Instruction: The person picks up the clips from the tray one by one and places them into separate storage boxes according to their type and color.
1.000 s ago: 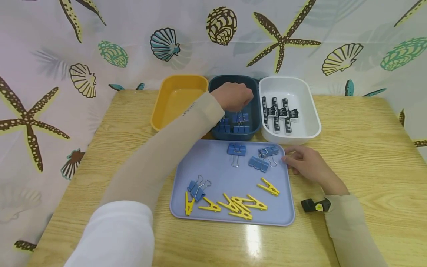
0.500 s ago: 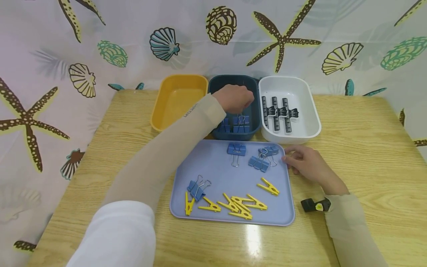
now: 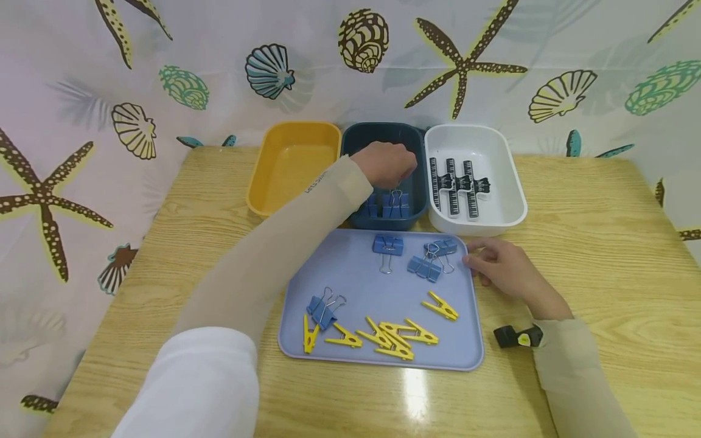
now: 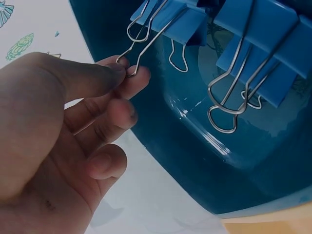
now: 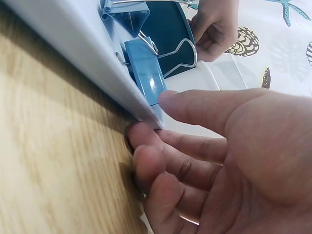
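Note:
My left hand is over the dark teal bin. In the left wrist view, its thumb and index finger pinch the wire handle of a blue binder clip. Other blue binder clips stand beside it in the bin, handles toward me. At the right edge of the lavender tray, my right hand holds the rim near the upper corner, thumb above and fingers curled at the side. Two blue binder clips lie close to that thumb, one overlapping the other.
A yellow bin stands left of the teal one. To the right, a white bin contains three black-and-white clips. The tray also bears several yellow clothespins and more binder clips. A patterned cloth hangs behind.
My left hand has shifted slightly toward me and right within the teal bin, bringing its binder clip near the others. My right hand and the tray stay put.

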A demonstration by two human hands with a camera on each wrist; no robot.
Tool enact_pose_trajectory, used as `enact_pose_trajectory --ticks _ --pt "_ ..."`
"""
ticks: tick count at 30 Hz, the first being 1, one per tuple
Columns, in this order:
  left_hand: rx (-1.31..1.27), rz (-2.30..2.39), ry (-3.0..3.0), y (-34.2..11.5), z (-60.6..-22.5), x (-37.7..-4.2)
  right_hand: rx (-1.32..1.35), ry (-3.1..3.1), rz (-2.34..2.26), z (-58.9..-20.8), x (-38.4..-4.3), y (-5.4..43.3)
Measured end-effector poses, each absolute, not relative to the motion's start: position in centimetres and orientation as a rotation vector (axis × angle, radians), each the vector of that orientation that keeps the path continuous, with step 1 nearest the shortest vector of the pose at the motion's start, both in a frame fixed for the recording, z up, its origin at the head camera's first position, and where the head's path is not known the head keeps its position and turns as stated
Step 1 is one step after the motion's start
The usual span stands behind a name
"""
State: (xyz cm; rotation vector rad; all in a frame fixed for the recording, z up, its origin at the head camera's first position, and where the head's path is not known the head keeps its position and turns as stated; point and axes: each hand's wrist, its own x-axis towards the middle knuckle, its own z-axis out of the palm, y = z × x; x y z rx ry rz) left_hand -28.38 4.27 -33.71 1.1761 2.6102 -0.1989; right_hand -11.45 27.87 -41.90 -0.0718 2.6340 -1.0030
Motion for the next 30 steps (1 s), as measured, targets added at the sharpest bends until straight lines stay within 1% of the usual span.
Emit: enact_pose_trajectory --ticks 16,30 --pt "1.187 -0.224 2.609 4.5 -34.9 -28.6 -0.087 2.639 -1.003 -41.9 -11.2 27.7" --pt "1.176 -0.211 2.627 4.5 -34.6 -28.5 -0.096 2.648 -1.008 -41.7 -11.3 27.8"
